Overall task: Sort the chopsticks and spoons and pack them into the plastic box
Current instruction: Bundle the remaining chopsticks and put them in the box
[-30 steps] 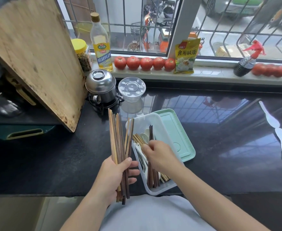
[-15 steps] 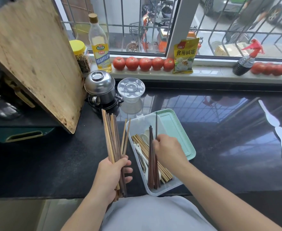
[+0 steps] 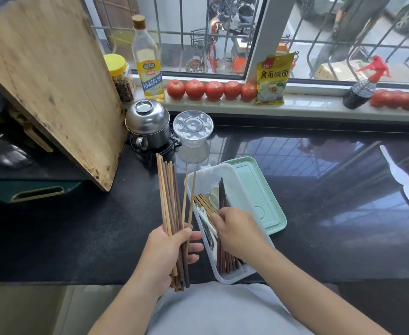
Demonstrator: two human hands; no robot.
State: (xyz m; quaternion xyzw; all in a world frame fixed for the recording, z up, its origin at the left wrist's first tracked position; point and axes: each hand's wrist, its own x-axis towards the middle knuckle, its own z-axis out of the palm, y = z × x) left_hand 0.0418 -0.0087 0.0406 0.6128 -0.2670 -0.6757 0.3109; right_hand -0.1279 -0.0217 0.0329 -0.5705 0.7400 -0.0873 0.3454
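Note:
My left hand grips a bundle of several wooden chopsticks, held upright just left of the clear plastic box. The box sits on the black counter at the front edge, beside its green lid. Inside lie light chopsticks, dark chopsticks and white spoons. My right hand is down in the box with its fingers curled over the dark chopsticks; its thumb is hidden. Two white spoons lie on the counter at the far right.
A big wooden cutting board leans at the left. A steel pot and a clear round container stand behind the box. An oil bottle, tomatoes and a spray bottle line the windowsill.
My right hand moved from the box's right side back left over the dark chopsticks, and the upright dark chopstick now lies down. The left hand's bundle barely shifted.

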